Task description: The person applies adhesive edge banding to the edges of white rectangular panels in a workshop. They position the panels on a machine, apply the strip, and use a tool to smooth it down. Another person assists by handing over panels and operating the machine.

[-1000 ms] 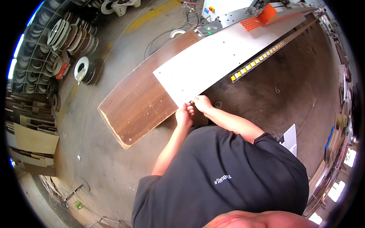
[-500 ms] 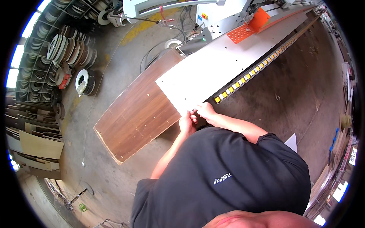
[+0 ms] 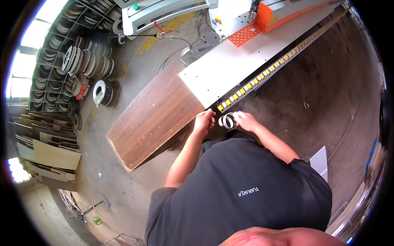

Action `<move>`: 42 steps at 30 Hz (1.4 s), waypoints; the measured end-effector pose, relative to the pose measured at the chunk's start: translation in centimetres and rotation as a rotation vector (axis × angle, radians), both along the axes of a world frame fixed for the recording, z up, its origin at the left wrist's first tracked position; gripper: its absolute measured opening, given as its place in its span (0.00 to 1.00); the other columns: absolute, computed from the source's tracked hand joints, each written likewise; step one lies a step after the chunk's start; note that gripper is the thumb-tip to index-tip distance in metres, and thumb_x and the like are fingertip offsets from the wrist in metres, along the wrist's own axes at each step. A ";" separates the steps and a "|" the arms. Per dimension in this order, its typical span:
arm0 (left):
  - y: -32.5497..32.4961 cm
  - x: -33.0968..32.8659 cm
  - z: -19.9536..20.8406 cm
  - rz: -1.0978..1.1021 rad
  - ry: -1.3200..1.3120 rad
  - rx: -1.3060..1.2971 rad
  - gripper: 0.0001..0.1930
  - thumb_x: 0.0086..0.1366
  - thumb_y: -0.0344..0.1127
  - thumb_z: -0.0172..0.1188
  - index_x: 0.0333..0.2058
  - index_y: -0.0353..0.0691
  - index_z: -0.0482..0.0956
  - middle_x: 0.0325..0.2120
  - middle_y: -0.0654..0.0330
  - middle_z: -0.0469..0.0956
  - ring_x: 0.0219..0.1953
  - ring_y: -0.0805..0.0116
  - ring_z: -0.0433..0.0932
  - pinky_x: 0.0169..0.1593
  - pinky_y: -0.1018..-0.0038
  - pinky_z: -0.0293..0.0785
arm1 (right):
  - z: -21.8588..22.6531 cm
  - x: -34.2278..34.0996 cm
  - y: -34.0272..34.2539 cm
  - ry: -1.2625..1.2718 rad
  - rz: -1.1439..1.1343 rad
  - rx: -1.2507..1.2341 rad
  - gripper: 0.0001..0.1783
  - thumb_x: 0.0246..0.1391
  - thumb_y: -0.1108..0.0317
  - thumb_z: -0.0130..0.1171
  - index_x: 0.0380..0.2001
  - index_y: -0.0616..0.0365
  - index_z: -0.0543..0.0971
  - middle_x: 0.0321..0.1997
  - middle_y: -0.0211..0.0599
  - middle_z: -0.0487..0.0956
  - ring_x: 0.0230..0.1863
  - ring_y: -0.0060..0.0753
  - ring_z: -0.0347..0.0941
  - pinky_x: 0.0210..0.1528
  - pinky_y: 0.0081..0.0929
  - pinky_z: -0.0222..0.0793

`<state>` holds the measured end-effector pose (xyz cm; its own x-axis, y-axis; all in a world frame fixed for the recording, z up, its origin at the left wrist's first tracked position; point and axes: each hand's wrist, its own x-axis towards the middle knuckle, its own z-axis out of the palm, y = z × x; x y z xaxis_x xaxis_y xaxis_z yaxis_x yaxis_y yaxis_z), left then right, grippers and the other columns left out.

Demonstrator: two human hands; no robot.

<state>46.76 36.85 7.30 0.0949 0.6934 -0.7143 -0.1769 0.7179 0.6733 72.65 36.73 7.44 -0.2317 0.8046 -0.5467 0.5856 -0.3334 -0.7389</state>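
Coil (image 3: 225, 119) of thin white strip, loosely looped, pos. btwn the hands, in front of torso, just off near end of roller track (image 3: 254, 83). R hand (image 3: 246, 120) is nearer: coil sits immed. to its L, at the fingertips; fr. L hand (image 3: 204, 120) it lies to the R, w/ a small gap. Orientation: loops project L fr. R fingertips, toward L hand; no single straight long axis, as strip curls on itself; overall spread runs approx. side to side. Free end: cannot tell. R hand: thumb & fingers closed on strip, pinch grip. L hand: fingers curled in, thumb close to index, beside near corner of white slab (image 3: 230, 71); contact w/ slab, full closure & any held item cannot be confirmed. Slab long axis runs up & R, away fr. person; roller track runs alongside its R edge. Brown board (image 3: 154, 119) adjoins slab's L end, extending down & L. Farther out: perforated orange plate (image 3: 245, 35) atop slab; reels (image 3: 84, 61) racked far L; white-faced reel (image 3: 102, 91) on floor.
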 end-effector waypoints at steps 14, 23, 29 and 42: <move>-19.5 -22.0 -25.2 -1.081 1.104 0.284 0.14 0.70 0.43 0.54 0.40 0.42 0.85 0.39 0.50 0.86 0.41 0.50 0.85 0.44 0.55 0.79 | -2.9 11.0 -15.3 -0.650 -0.432 0.380 0.10 0.53 0.57 0.67 0.32 0.50 0.86 0.36 0.41 0.82 0.42 0.51 0.79 0.45 0.46 0.74; -17.6 -25.5 -23.5 -1.036 0.839 0.137 0.11 0.71 0.42 0.56 0.39 0.42 0.82 0.31 0.58 0.81 0.32 0.64 0.79 0.35 0.66 0.74 | -12.2 7.9 -41.6 -0.729 -0.588 -0.361 0.20 0.57 0.53 0.58 0.37 0.60 0.86 0.40 0.51 0.85 0.45 0.52 0.83 0.44 0.48 0.76; -12.4 -18.8 -18.7 -0.835 0.626 0.139 0.09 0.71 0.42 0.58 0.38 0.43 0.81 0.26 0.64 0.77 0.27 0.72 0.75 0.29 0.73 0.71 | -12.6 -1.4 -52.5 -0.573 -0.546 -0.606 0.19 0.58 0.57 0.57 0.46 0.58 0.83 0.50 0.52 0.82 0.52 0.55 0.79 0.52 0.48 0.74; -9.3 -14.9 -21.8 -1.102 0.661 0.437 0.17 0.67 0.47 0.63 0.47 0.41 0.85 0.37 0.57 0.87 0.41 0.66 0.84 0.48 0.66 0.79 | 27.3 44.1 -16.6 -0.402 -1.392 1.265 0.41 0.70 0.53 0.59 0.76 0.60 0.54 0.63 0.37 0.80 0.56 0.25 0.77 0.56 0.25 0.70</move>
<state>31.89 27.55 -14.46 0.4712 0.6600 -0.5851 0.7880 -0.0171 0.6154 116.72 20.08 34.71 0.8000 0.1959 0.5671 0.5921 -0.1048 -0.7990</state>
